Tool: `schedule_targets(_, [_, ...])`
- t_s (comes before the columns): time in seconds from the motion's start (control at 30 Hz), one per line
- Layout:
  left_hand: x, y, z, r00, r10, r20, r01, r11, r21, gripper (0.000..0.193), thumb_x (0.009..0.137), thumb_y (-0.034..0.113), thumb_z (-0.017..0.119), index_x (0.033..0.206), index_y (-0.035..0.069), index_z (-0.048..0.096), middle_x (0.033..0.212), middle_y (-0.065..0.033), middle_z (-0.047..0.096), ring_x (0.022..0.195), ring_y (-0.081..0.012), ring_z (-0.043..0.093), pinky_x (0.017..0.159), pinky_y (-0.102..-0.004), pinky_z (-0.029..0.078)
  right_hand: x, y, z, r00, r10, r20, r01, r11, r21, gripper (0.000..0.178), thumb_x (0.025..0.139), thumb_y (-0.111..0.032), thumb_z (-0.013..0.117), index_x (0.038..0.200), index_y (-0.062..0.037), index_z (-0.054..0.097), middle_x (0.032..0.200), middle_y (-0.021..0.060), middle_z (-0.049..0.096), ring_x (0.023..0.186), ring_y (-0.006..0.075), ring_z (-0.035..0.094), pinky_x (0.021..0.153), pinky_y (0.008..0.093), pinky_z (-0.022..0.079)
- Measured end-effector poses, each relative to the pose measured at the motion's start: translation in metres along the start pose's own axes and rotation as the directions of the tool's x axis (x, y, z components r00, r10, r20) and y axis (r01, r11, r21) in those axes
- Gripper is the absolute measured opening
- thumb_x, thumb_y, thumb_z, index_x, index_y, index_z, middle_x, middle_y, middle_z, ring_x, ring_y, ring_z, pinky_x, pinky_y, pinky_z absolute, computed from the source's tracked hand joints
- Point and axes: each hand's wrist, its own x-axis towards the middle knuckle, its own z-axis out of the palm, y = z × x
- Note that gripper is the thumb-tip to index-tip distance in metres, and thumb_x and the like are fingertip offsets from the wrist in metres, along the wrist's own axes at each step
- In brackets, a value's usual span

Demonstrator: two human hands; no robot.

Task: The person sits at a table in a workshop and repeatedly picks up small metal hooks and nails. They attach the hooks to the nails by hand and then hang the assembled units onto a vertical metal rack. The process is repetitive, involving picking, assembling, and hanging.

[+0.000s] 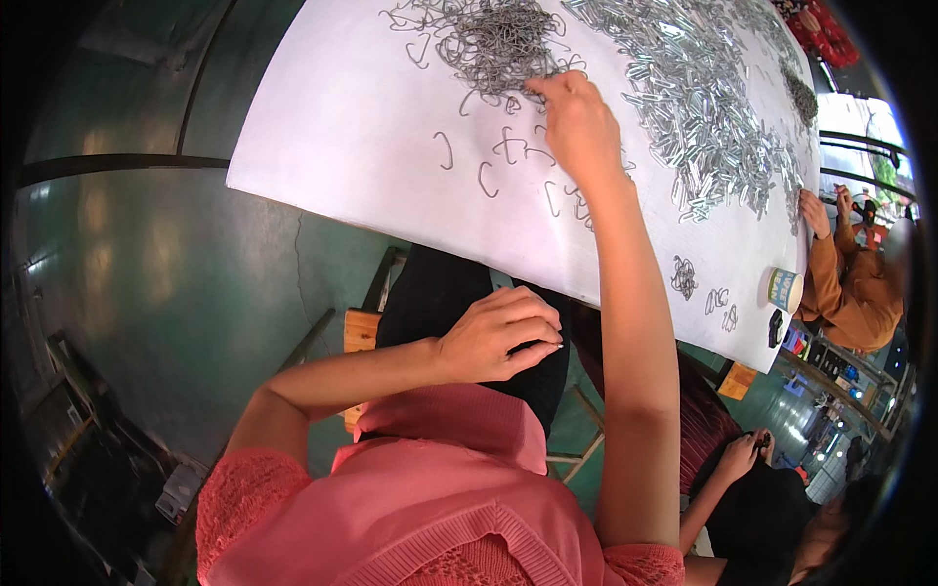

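A tangled pile of dark bent wire hooks (496,41) lies at the far side of the white-topped table (332,117). My right hand (578,122) reaches over the table to the near edge of that pile. Its fingers are drawn together at the hooks; whatever they pinch is hidden. Several loose C-shaped wire hooks (487,180) lie spread out to the left of my right wrist and partly under it. My left hand (503,334) rests over my lap below the table edge, fingers curled in. Whether it holds anything is hidden.
Shiny silver elongated wire clips (699,117) cover the table's right part. Small hook bundles (684,277), a paper cup (784,289) and a black object (776,328) are near the right corner. A person in brown (842,283) works at the right; another in black (757,518) sits beside me.
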Motion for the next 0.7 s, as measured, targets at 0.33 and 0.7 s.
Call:
schedule_targets(0.33, [-0.002,0.0,0.0,1.0,-0.014,-0.008,0.014,1.0,-0.01,0.017,0.072,0.004,0.075,0.085,0.008,0.066,0.095,-0.0018,0.062,0.083,-0.0206,0.059,0.072,-0.0327,0.048,0.008,-0.016,-0.008,0.977,0.131,0.168,-0.157,0.976,0.151,0.019,0.074,-0.019,0.075,0.093,-0.0146,0.072,0.089,0.0018,0.061,0.088,0.0212,0.061,0.073,0.0405,0.043])
schedule_targets(0.7, [0.0,0.003,-0.006,1.0,-0.011,-0.003,0.011,1.0,0.021,0.017,0.072,0.004,0.075,0.086,0.008,0.066,0.096,-0.0027,0.062,0.084,-0.0214,0.06,0.074,-0.0336,0.048,0.003,-0.02,0.004,0.993,0.117,0.031,-0.119,0.987,0.104,0.022,0.072,-0.019,0.077,0.089,-0.0093,0.068,0.086,0.004,0.064,0.076,0.0217,0.065,0.066,0.0353,0.051])
